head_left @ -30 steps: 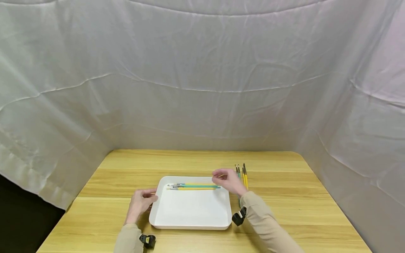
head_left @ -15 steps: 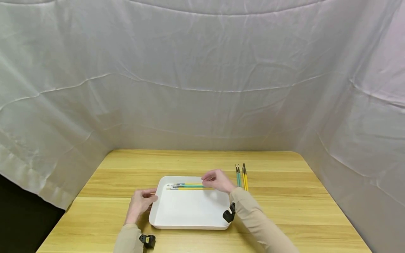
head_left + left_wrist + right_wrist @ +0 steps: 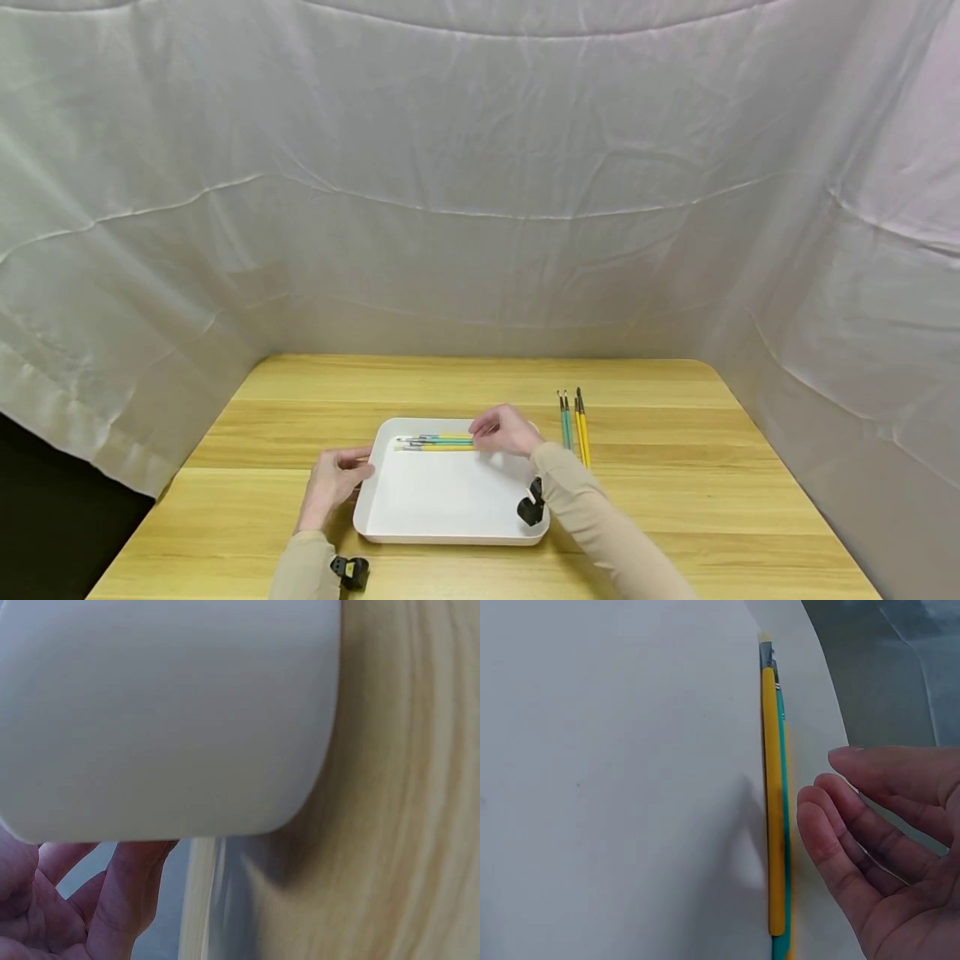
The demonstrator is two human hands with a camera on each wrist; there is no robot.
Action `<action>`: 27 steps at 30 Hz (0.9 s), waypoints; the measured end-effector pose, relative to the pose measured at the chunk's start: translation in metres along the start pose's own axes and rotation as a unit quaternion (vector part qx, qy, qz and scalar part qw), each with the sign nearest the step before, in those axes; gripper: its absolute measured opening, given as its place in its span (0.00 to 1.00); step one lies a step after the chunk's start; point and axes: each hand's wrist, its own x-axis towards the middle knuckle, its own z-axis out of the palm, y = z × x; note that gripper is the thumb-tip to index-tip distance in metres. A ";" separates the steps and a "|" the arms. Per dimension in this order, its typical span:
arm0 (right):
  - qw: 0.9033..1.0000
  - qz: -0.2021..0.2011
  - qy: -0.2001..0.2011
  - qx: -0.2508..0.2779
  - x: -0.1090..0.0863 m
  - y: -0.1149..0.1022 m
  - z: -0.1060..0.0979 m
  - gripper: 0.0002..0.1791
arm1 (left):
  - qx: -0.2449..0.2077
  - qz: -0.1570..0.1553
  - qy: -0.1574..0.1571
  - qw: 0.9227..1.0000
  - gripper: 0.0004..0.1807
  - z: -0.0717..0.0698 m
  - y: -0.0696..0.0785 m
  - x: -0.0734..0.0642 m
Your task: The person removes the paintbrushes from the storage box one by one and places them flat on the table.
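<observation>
A shallow white tray (image 3: 450,500) lies on the table in front of the person. Along its far side several yellow and green paintbrushes (image 3: 437,447) lie side by side, bristles to the left. My left hand (image 3: 330,486) rests against the tray's left side, fingertips at the rim; in the left wrist view the tray wall (image 3: 172,727) hides those fingertips. Over the handle ends of the brushes hovers my right hand (image 3: 504,432). Seen from the right wrist, its loosely bent fingers (image 3: 825,832) are beside the yellow paintbrush (image 3: 775,802) with nothing between them.
Right of the tray, another group of paintbrushes with green handles (image 3: 566,425) and yellow handles (image 3: 582,429) lies on the wooden table (image 3: 697,500), dark bristles pointing away. Grey curtains (image 3: 480,250) hang behind and along both sides.
My right hand has moved left along the brushes in the tray, from near their handle ends inward, covering more of the handles. The left hand and the tray have stayed put.
</observation>
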 end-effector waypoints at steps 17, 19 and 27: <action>1.000 0.020 0.017 -0.001 0.006 0.004 0.013 0.08 | 0.001 -0.009 -0.001 1.000 0.22 0.000 0.002 0.000; 1.000 0.018 0.020 -0.003 0.006 0.004 0.014 0.07 | 0.001 -0.010 -0.001 1.000 0.22 0.000 0.003 0.000; 0.999 0.016 0.036 -0.013 0.007 0.004 0.020 0.06 | -0.002 -0.010 -0.002 1.000 0.22 0.001 0.002 0.000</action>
